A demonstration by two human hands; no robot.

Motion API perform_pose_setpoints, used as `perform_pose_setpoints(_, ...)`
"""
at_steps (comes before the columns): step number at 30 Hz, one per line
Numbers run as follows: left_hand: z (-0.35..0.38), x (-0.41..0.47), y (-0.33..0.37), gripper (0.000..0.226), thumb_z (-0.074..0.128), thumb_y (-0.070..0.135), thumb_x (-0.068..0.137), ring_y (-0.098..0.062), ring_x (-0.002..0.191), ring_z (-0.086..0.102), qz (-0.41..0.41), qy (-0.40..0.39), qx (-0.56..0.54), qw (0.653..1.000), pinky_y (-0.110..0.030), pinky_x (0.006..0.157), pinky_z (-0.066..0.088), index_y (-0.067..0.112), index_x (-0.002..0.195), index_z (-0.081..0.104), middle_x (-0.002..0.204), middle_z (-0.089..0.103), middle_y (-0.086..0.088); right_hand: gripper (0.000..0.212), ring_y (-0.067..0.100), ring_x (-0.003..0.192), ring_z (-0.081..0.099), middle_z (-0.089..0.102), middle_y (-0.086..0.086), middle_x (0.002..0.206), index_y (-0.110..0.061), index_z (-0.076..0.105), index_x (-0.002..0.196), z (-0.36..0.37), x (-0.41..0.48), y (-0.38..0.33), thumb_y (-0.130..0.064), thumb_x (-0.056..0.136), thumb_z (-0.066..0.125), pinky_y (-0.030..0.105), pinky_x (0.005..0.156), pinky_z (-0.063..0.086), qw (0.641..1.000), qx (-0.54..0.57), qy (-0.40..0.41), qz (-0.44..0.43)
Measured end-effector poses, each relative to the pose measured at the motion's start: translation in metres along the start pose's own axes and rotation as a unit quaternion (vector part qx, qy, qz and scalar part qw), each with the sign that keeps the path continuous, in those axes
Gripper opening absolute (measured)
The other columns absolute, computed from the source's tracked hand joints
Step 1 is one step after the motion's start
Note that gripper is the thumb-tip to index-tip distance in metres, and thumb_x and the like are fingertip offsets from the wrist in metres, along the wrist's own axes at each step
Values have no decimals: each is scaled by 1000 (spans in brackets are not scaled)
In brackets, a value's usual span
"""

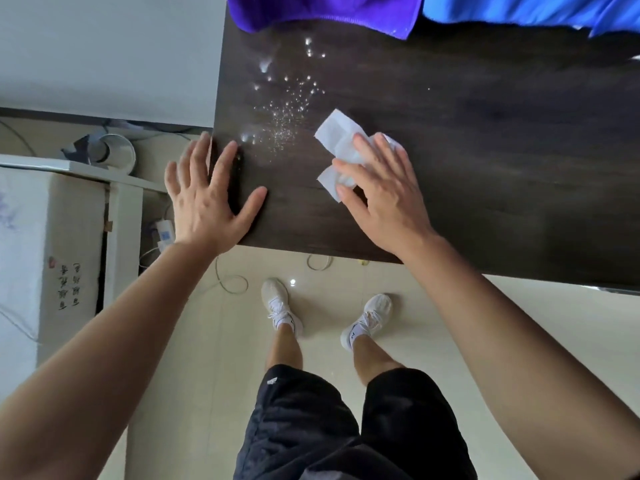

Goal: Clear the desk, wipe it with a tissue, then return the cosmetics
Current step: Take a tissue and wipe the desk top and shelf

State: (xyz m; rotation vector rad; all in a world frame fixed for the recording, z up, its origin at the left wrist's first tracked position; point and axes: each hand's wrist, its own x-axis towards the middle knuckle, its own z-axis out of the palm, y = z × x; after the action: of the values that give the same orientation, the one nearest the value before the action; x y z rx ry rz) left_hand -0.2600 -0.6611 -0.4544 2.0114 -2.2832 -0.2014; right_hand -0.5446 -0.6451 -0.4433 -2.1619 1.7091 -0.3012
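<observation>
A dark wooden desk point(485, 150) fills the upper right of the head view. Small bright droplets or specks point(287, 109) lie scattered across its left part. My right hand point(384, 192) presses a crumpled white tissue point(337, 140) flat against the desktop with straight fingers, just right of the specks. My left hand point(207, 195) rests open with spread fingers on the desk's near left corner, partly over the edge. No cosmetics are in view.
Purple cloth point(325, 12) and blue cloth point(536, 8) hang over the desk's far edge. A white cabinet point(52, 237) stands at the left, with a round bin point(117, 150) and cables on the tiled floor point(415, 306). My legs stand before the desk.
</observation>
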Motion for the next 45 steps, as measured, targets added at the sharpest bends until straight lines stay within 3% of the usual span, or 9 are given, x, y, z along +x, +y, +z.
perform_pose_setpoints(3,4,4,-2,77,37,73,90,-31,146,23,-62,-3,-42,997,-53,116,21,27,151,27,159,27,-11,42,35,150,23,32,5,161,-27,55,141,-2,43,-1,-41,104,40,47,123,12,999,-24,7,37)
perform_pose_setpoints(10,7,7,-4,79,42,69,89,-31,141,32,-48,-10,-77,996,-49,110,32,23,152,28,158,29,-9,45,32,152,17,25,4,163,-27,50,145,6,158,-40,-38,103,35,43,124,6,997,-47,-2,58)
perform_pose_setpoints(17,6,6,-6,83,41,66,92,-30,150,17,-6,-16,-66,998,-54,117,21,12,154,28,164,17,-8,42,29,153,16,27,4,164,-26,51,144,11,109,-59,-35,104,42,46,125,10,992,-36,-90,-84)
perform_pose_setpoints(23,6,7,-6,83,42,65,91,-31,149,21,-3,-16,-61,998,-54,116,22,11,153,30,164,19,-9,44,33,151,19,28,5,163,-24,52,144,-6,156,-38,-36,103,42,38,125,4,997,-44,-57,-13)
perform_pose_setpoints(27,7,7,-6,83,41,66,91,-31,148,23,-2,-15,-52,999,-53,115,24,11,152,31,164,19,-9,46,33,153,14,22,5,165,-28,47,146,6,186,-69,-36,103,37,42,125,4,997,-44,-64,-13)
perform_pose_setpoints(32,8,7,-7,84,39,67,91,-31,148,23,-3,-13,-52,999,-53,116,24,12,153,29,164,18,-8,43,32,152,20,30,9,162,-24,52,144,7,124,-67,-34,104,42,48,123,13,989,-48,-93,-107)
perform_pose_setpoints(37,9,7,-6,83,42,66,90,-30,147,24,-3,-3,-53,999,-52,115,25,12,152,30,164,20,-9,44,36,151,18,29,8,163,-23,52,144,-9,116,-30,-37,103,45,48,124,10,995,-55,-79,-40)
perform_pose_setpoints(42,9,7,-5,83,41,66,91,-30,147,24,-4,-2,-44,999,-50,116,25,13,153,29,164,20,-8,47,33,152,14,22,4,165,-30,44,147,4,182,-62,-40,102,35,46,124,7,996,-75,-47,15)
perform_pose_setpoints(45,8,6,-5,82,41,66,91,-30,148,24,-4,-3,-41,999,-50,116,25,13,153,29,164,20,-8,47,31,153,12,20,1,166,-31,43,149,17,167,-89,-40,103,34,46,124,6,995,-73,-63,-16)
